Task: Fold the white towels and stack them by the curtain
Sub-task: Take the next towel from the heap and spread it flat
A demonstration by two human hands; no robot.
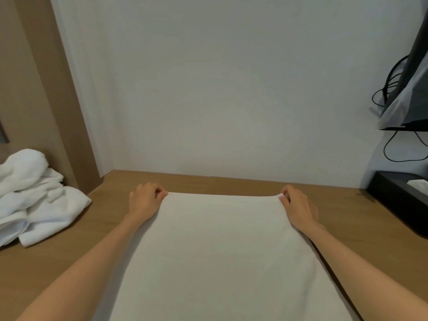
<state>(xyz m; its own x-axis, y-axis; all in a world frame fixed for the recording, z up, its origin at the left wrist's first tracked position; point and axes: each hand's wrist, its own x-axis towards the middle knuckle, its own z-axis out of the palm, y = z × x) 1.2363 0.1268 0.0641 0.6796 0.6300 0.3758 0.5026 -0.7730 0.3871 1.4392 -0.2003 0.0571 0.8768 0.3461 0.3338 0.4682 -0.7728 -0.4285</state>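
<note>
A big pale wall (231, 89) is standing just behind the far edge of the flat towel (220, 251). A brown wooden table (69, 262) is lying under the flat towel and is showing on both sides of it. The flat towel is white and is lying spread out in the middle of the table, reaching from near the wall down to the bottom of the view. A tall brown panel (34, 89) is standing far to the left of the flat towel, and I cannot tell if it is cloth or wood. A heap of white towels (34, 200) is sitting crumpled on the table, well to the left of the flat towel and not touching it. A black screen (416, 100) is hanging high up to the right of the flat towel. A black box (398, 200) is sitting on the table to the right of the flat towel. The left hand (144, 199) is gripping the far left corner of the flat towel with curled fingers. The right hand (298, 205) is pinching the far right corner of the flat towel. Both bare arms are lying along the sides of the flat towel. Black wires (391, 84) are hanging beside the screen. A white tissue (418, 183) is poking out of the black box
</note>
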